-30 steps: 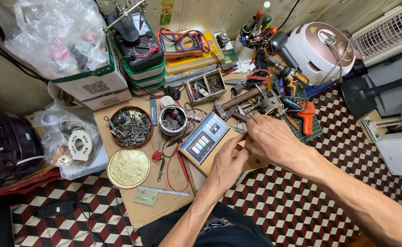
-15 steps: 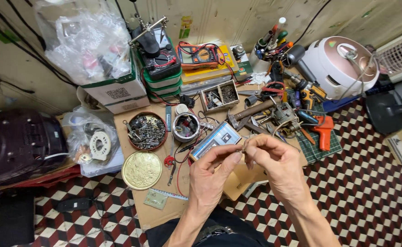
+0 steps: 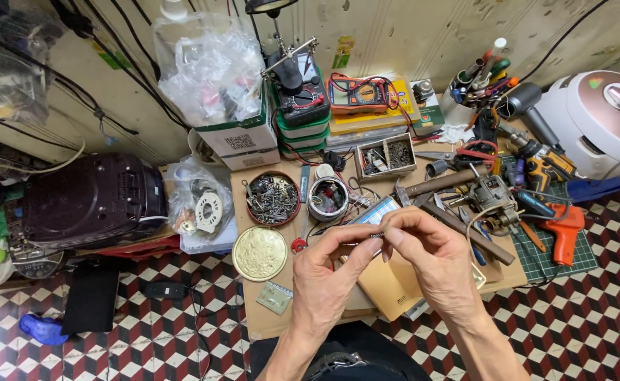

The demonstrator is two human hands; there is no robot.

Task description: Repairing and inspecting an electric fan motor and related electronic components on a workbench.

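Note:
My left hand (image 3: 327,279) and my right hand (image 3: 433,257) meet above the low wooden work board (image 3: 267,321). Between the thumbs and forefingers of both hands sits a small dark metal part (image 3: 375,235), held at each end. Under the hands lies a blue-faced electronic panel (image 3: 375,212), partly hidden by my fingers. A tan box (image 3: 387,286) lies beneath my right wrist. A round tin of screws (image 3: 273,198) and a round metal can (image 3: 328,198) stand just beyond the hands.
A gold round lid (image 3: 260,253) lies at the left of the board. A hammer (image 3: 437,183), a motor (image 3: 492,197), an orange tool (image 3: 562,229) and a green cutting mat (image 3: 560,262) crowd the right. A multimeter (image 3: 363,93), stacked boxes (image 3: 243,137), a black radio (image 3: 92,200) and a rice cooker (image 3: 596,120) ring the area.
My hands have drawn together and closer to me, fingertips now pinching the small part between them. The camera view has shifted so the board sits more to the centre.

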